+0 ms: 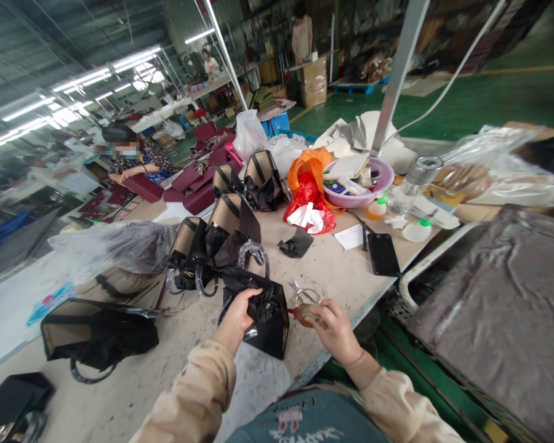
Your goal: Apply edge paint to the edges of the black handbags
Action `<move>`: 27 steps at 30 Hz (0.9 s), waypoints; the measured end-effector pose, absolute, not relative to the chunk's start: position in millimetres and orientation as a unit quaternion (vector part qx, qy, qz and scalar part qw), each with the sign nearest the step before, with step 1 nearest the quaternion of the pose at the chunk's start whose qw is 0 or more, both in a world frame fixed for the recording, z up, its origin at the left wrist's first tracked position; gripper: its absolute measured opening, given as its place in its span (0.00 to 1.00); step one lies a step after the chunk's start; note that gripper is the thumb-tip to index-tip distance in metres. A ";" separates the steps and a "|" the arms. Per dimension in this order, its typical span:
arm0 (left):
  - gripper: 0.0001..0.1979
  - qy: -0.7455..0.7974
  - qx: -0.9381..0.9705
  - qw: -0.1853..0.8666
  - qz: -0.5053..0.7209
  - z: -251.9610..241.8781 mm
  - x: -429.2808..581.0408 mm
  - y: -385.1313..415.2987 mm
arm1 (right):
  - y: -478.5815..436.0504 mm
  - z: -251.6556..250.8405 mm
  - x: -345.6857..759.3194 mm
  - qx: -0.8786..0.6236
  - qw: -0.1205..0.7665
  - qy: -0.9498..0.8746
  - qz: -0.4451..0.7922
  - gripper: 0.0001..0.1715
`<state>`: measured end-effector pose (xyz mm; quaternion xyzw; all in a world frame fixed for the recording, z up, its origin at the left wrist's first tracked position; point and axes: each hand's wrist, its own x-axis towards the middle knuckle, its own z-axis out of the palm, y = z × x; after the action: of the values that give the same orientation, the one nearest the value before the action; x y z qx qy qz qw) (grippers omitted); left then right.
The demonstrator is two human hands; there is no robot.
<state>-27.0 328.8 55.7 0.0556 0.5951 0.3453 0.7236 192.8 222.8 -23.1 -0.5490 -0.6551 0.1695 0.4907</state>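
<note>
A black handbag [270,323] lies on the worktable in front of me, its handle wrapped in clear plastic. My left hand [237,315] is closed on the handbag's upper edge, by the bunched black lining. In my right hand [336,332] is a small brownish squeeze bottle [310,315] with a red nozzle. The nozzle points left at the handbag's right edge; whether it touches cannot be made out. Just beyond the bottle lies a pair of scissors [300,294] with metal loops. Several more black handbags [231,221] stand behind, linings pulled out.
A black phone [384,253] lies near the table's right edge. Farther back are a purple basin [383,184], a red plastic bag [307,200] and glue bottles [417,230]. At left lies another black handbag [106,338]. A co-worker [136,160] sits across with maroon pieces [198,184].
</note>
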 end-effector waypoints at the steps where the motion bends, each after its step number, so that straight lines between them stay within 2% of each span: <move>1: 0.04 0.596 0.055 0.723 0.345 55.9 -26.8 328.9 | 221.1 -26.5 191.8 -0.549 0.489 -0.655 0.172 0.07; 11: 0.04 0.595 0.054 0.721 0.350 57.0 -25.7 328.4 | 207.5 -46.8 181.6 -0.551 0.480 -0.654 0.196 0.04; 27: 0.03 0.589 0.063 0.728 0.344 52.1 -29.7 328.8 | 231.9 -5.7 195.1 -0.560 0.529 -0.618 0.158 0.06</move>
<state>-29.7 328.8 52.1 0.0627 0.5894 0.3443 0.7281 195.1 231.9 -5.7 -0.5603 -0.6178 0.1583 0.5285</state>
